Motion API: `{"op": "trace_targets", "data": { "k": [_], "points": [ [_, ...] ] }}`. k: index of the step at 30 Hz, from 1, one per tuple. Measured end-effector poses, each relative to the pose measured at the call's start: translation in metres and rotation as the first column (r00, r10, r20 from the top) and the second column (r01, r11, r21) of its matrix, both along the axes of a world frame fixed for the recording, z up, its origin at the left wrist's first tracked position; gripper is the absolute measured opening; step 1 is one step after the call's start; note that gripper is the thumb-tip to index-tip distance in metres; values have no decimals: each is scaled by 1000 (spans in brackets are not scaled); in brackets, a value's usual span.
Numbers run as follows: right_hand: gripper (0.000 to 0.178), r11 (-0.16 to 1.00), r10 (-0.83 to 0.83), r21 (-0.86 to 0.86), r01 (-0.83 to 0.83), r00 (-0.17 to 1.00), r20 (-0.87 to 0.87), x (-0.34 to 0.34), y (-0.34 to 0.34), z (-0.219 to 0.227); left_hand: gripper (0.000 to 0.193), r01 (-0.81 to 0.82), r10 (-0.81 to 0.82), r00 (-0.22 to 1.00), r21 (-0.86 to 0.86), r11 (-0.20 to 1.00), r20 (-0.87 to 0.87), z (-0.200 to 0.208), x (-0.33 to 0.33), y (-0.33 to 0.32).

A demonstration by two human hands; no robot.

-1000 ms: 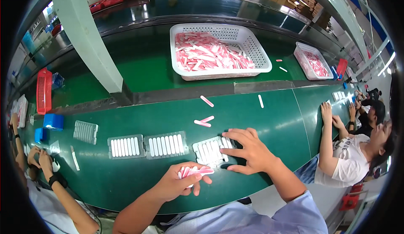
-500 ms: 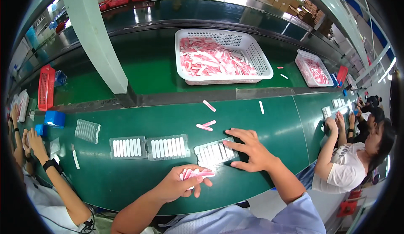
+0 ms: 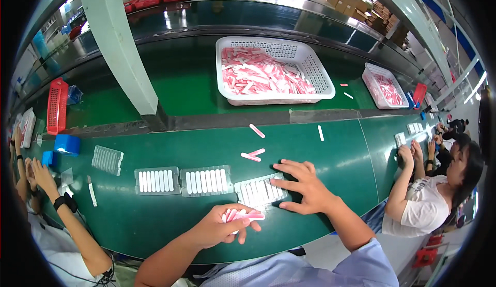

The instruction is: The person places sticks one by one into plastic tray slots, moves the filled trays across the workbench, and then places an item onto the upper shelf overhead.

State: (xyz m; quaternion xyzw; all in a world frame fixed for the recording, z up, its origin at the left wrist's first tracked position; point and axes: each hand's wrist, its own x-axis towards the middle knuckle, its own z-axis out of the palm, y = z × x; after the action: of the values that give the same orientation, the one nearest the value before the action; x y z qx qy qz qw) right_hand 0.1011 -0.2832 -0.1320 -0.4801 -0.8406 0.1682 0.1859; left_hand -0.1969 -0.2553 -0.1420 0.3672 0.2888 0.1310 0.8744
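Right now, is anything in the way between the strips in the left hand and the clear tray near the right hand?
Nothing visible stands between the pink strips in the left hand and the tray just beyond. Only the right hand covers part of it, at its right end.

Surface (image 3: pixel 341 178): green. Strips (image 3: pixel 253 216), lower centre: pink and white. Trayed strips (image 3: pixel 159 181), lower left: white, striped row. Tray (image 3: pixel 107 161), further left: clear, ribbed. Basket (image 3: pixel 281 100), upper centre: white, perforated. Crate (image 3: pixel 57 106), left: red. Box (image 3: pixel 67 145), left: blue.
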Motion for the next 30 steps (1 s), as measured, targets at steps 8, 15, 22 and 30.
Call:
{"op": "trace_targets", "data": {
  "k": [8,15,22,30],
  "points": [
    [48,985,14,173,-17,1000,20,-17,2,0,31,198,-197,980,59,978,-24,3,0,0],
    [61,994,92,40,-97,989,112,-9,3,3,31,200,-200,980,36,979,-8,5,-2,0],
    [67,992,123,21,-127,983,139,-8,7,0,31,208,-208,978,61,976,-8,4,-1,3],
    [65,989,150,-12,-149,987,58,-12,6,5,31,218,-218,976,34,975,-11,1,-2,1]
  ]
}}
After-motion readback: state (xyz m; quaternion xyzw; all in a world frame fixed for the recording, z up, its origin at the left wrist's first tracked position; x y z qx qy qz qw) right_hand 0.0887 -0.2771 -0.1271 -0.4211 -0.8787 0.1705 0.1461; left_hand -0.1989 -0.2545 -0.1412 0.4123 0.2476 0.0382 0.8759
